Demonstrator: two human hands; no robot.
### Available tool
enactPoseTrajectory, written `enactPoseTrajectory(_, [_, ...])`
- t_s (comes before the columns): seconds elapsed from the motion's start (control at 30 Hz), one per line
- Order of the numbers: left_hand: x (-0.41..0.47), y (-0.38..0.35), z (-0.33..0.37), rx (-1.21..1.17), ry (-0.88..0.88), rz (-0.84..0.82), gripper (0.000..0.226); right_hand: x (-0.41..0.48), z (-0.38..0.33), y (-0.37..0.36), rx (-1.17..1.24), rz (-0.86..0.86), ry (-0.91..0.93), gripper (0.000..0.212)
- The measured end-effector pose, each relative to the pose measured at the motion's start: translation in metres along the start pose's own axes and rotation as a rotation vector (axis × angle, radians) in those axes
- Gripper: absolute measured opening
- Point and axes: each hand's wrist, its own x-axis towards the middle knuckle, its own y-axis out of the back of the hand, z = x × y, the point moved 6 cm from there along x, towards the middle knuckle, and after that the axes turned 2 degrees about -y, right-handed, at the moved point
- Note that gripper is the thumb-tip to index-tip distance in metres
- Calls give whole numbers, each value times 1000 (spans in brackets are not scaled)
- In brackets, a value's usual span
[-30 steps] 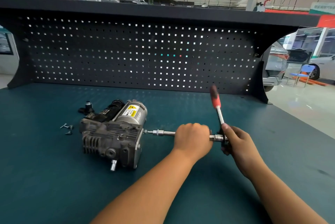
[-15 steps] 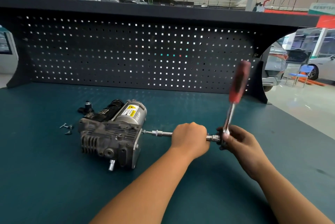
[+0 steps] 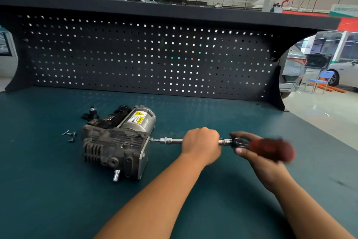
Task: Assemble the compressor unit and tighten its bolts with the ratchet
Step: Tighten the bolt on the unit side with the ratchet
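Note:
The grey compressor unit [image 3: 116, 142], with a silver motor can and a yellow warning label, lies on the green bench left of centre. A long chrome extension bar [image 3: 168, 140] runs from its right face toward me. My left hand [image 3: 201, 145] grips the bar near its middle. My right hand [image 3: 251, 153] holds the ratchet [image 3: 271, 148] at its head; the red handle is blurred and points right and toward me. The socket tip meets the compressor's end plate.
Several loose bolts [image 3: 69, 135] lie on the bench [image 3: 58, 190] left of the compressor. A small black fitting [image 3: 92, 113] stands behind it. A black pegboard [image 3: 147, 54] closes the back of the bench. The bench's right edge drops to the workshop floor.
The red ratchet handle has swung from upright, pointing away from me, down to the right and toward me. My left hand keeps its grip on the bar. The compressor has stayed put.

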Motion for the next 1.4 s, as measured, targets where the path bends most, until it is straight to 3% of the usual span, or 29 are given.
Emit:
enactPoseTrajectory(0.1, [-4, 1, 1, -3, -14, 13, 19, 1, -2, -8, 53, 11, -11, 9])
enactPoseTrajectory(0.23, [-12, 2, 6, -13, -59, 34, 27, 5, 7, -8, -84, 45, -75, 29])
enactPoseTrajectory(0.33, [-12, -3, 3, -11, -43, -5, 25, 1, 1, -8, -49, 7, 6, 5])
enactPoseTrajectory(0.43, [-5, 2, 2, -8, -24, 12, 17, -1, -6, -1, 37, -23, 89, 23])
enactPoseTrajectory(0.53, [-4, -2, 0, 13, -19, -39, 15, -3, -6, -3, -84, -57, 108, 31])
enactPoseTrajectory(0.67, [-10, -4, -1, -2, -28, -75, 15, 0, -4, -6, -5, -4, 25, 9])
enactPoseTrajectory(0.8, [-16, 4, 8, -11, -110, 8, 23, 3, 7, -7, -33, 15, -113, 40])
enactPoseTrajectory(0.87, [-17, 3, 9, 0, -119, -2, 22, 2, 10, -9, -44, 1, -113, 32])
enactPoseTrajectory(0.97, [-13, 5, 6, -17, -83, 6, 21, -1, -3, -7, 72, -13, 26, 7])
enactPoseTrajectory(1.1, [-6, 12, 4, 1, -74, -8, 16, -4, -16, -3, 92, -55, 119, 28])
enactPoseTrajectory(1.2, [-8, 9, 1, 9, -78, -72, 15, -6, -18, -6, 42, -6, 121, 17])
enactPoseTrajectory(1.27, [-11, 11, 3, 16, -107, -87, 18, -5, -19, -9, 21, 31, 88, 11])
enactPoseTrajectory(1.4, [-18, 12, 6, 27, -101, -55, 26, -3, 0, -12, -18, 70, -199, 34])
